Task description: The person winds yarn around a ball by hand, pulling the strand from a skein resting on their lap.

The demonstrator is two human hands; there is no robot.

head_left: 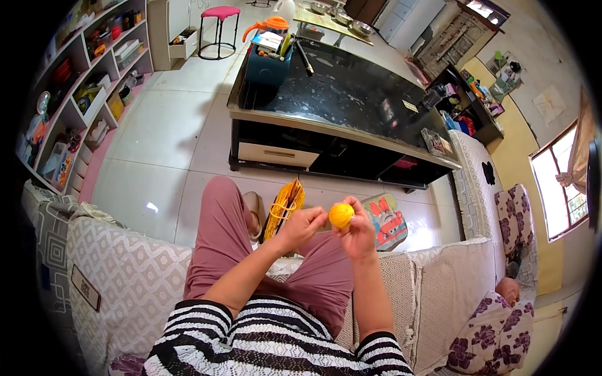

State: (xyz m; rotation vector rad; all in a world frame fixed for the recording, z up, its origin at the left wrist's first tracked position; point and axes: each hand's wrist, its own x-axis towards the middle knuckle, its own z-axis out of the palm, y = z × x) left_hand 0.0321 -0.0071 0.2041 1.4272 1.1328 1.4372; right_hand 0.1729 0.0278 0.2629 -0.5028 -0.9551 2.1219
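My right hand (360, 234) grips a small yellow ball of yarn (341, 215), held up above my lap with my fingers around its side. Close on its left, my left hand (303, 228) is closed with the fingertips pinched together and pointing at the ball. Whatever sits in that pinch is too small to make out. Beyond the left hand, by my knee, stands a yellow woven bag (276, 219) with looped strands on it. Its inside is mostly hidden.
A black glass-topped coffee table (351, 94) stands in front, bearing a dark blue caddy (268, 66) and an orange-lidded jug (274, 24). A printed stool (390, 235) is past my right hand. A phone (86, 287) lies on the sofa (135, 250) at left.
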